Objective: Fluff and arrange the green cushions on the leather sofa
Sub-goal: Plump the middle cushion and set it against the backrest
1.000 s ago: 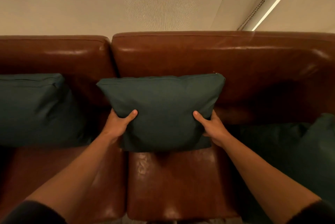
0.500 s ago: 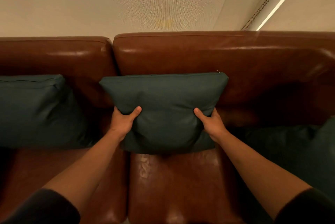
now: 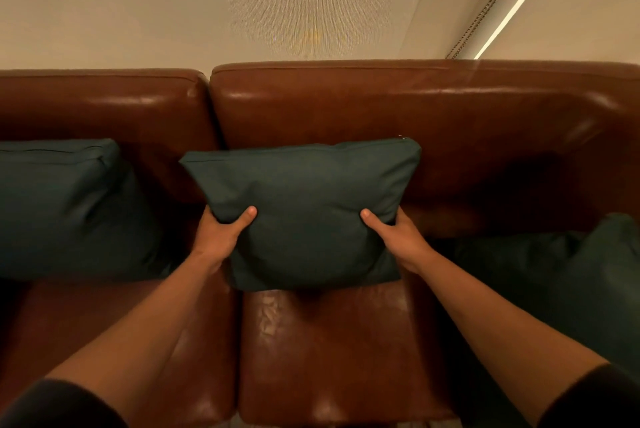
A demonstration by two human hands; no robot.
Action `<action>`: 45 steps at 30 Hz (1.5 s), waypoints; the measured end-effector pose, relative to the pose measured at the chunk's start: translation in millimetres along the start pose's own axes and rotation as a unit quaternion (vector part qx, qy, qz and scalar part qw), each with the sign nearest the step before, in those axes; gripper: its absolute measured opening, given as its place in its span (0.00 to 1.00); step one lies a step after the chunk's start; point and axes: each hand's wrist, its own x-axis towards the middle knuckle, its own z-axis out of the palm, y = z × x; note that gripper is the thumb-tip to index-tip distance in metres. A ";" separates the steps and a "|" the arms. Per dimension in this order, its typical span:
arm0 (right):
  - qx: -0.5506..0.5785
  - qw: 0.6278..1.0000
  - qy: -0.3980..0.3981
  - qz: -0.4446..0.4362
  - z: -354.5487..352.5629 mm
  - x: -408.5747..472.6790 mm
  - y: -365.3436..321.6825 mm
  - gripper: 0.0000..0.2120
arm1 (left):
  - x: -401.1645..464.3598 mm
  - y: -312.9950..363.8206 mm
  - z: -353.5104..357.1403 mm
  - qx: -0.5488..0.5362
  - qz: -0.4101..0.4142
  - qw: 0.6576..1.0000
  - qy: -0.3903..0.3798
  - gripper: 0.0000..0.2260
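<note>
Middle green cushion [image 3: 304, 209] upright against the backrest of the brown leather sofa [image 3: 485, 137], long axis running left to right, zipped top edge upward, bottom edge on the seat. Clamped from both sides: left hand [image 3: 221, 237] gripping its left edge, right hand [image 3: 398, 237] its right edge, thumbs on the front face. Second green cushion [image 3: 65, 206] leaning at far left; third green cushion [image 3: 568, 275] lying at right.

Both hands [image 3: 221, 237] [image 3: 401, 240] grip middle green cushion [image 3: 308, 206] upright vs sofa [image 3: 346, 341] back
</note>
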 end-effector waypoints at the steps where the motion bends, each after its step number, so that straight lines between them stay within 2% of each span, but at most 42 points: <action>1: 0.000 1.000 -0.002 -0.003 0.9 -1.9 -1.5 0.49 | -1.7 0.7 -0.2 0.000 0.000 1.000 0.001 0.43; 5: -0.032 0.999 -0.011 -0.005 2.2 -5.0 -7.3 0.42 | -6.4 0.7 -0.6 -0.002 -0.004 1.000 0.012 0.36; 11: -0.070 0.997 -0.035 0.022 -5.9 -8.3 -17.1 0.49 | -9.9 5.0 2.6 0.010 -0.004 1.000 0.012 0.28; 15: -0.055 0.998 -0.033 0.027 -5.8 -10.4 -17.5 0.48 | -13.1 10.2 2.5 0.011 -0.001 1.000 0.010 0.25; 20: -0.048 0.998 -0.039 0.029 -4.2 -13.5 -20.0 0.48 | -13.9 13.4 1.0 0.015 -0.005 1.000 0.013 0.24; 25: -0.073 0.995 -0.052 0.049 -11.8 -11.0 -18.4 0.53 | -17.8 13.0 2.0 0.027 0.002 1.000 0.005 0.25; 28: -0.094 0.991 -0.070 0.059 -15.8 -10.6 -19.2 0.54 | -21.9 18.6 -3.5 0.031 -0.005 0.999 -0.008 0.29; 30: -0.132 0.985 -0.095 0.066 -19.5 -16.8 -27.6 0.50 | -25.1 22.6 -10.7 0.030 -0.016 0.999 -0.013 0.35; 31: -0.170 0.976 -0.112 0.070 -23.0 -20.6 -34.3 0.45 | -27.1 24.3 -14.1 0.032 -0.025 0.999 -0.017 0.36; 32: -0.221 0.963 -0.132 0.076 -27.0 -25.7 -44.0 0.36 | -31.2 29.0 -16.6 0.040 -0.033 0.998 -0.021 0.34; 34: -0.342 0.919 -0.168 0.098 -36.6 -33.6 -65.3 0.21 | -40.1 39.8 -18.7 0.056 -0.035 0.997 -0.030 0.23; 36: -0.409 0.885 -0.202 0.093 -43.5 -35.3 -82.6 0.24 | -47.0 49.5 -24.1 0.076 -0.032 0.996 -0.028 0.16; 40: -0.401 0.891 -0.215 -0.010 -38.3 -49.8 -115.1 0.31 | -66.7 70.9 -47.8 0.106 -0.066 0.991 -0.041 0.24; 42: -0.390 0.892 -0.226 -0.037 -30.0 -65.5 -134.7 0.40 | -80.2 84.1 -60.9 0.128 -0.064 0.988 -0.066 0.24; 45: -0.406 0.874 -0.259 -0.064 -14.1 -91.0 -162.6 0.41 | -101.2 107.6 -83.1 0.170 -0.040 0.980 -0.098 0.22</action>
